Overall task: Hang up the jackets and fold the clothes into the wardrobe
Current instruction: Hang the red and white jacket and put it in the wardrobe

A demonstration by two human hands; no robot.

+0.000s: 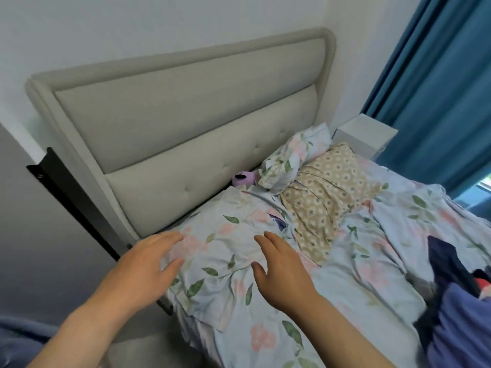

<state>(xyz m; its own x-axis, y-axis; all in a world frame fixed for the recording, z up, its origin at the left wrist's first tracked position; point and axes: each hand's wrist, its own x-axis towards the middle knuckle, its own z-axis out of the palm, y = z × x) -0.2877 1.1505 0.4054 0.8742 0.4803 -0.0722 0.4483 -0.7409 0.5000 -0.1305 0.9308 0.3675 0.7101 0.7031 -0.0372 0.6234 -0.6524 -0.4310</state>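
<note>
no readable text, no labels, no brands, no numbers

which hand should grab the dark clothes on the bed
Probably the right hand: open, empty, nearer the crumpled navy and purple clothes pile lying to its right; the open left hand is farther.
</note>
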